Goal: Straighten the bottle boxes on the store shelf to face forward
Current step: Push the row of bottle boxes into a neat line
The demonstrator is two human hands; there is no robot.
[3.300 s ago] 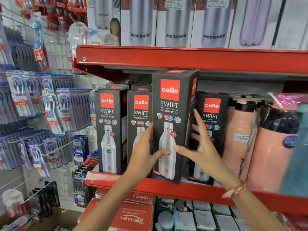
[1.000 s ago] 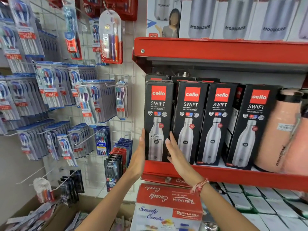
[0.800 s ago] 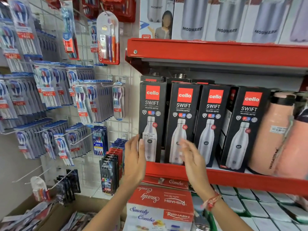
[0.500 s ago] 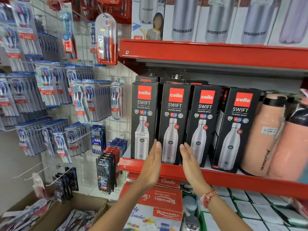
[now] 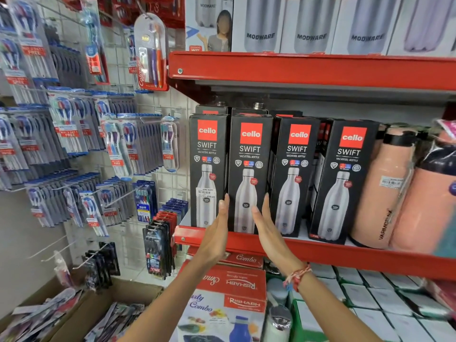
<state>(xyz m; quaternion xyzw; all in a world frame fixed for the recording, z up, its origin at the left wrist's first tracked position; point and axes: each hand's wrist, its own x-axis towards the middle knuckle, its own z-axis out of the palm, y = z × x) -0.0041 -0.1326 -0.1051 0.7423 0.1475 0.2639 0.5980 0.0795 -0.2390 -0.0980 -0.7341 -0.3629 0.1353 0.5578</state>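
Four black Cello Swift bottle boxes stand in a row on the red shelf (image 5: pixel 320 254), printed fronts facing out. My left hand (image 5: pixel 217 233) lies flat against the lower left edge of the second box (image 5: pixel 249 154). The fingers of my right hand (image 5: pixel 267 228) are straight against that box's lower right edge, with the thumb on its front. Neither hand wraps around it. The first box (image 5: pixel 207 149) touches the second. The third box (image 5: pixel 294 156) and fourth box (image 5: pixel 345 169) lean slightly, with a gap between them that shows more boxes behind.
Pink flasks (image 5: pixel 385 188) crowd the shelf's right end. Modware bottle boxes (image 5: pixel 311 23) fill the shelf above. Toothbrush packs (image 5: pixel 118 144) hang on a wire grid to the left. Rishabh combo boxes (image 5: pixel 232 287) and white boxes (image 5: pixel 370 297) sit below, with cardboard cartons (image 5: pixel 74 314) on the floor.
A box that I held off the shelf now stands in the row. My hands went from flanking the first box to flanking the second, and have slid slightly higher on it.
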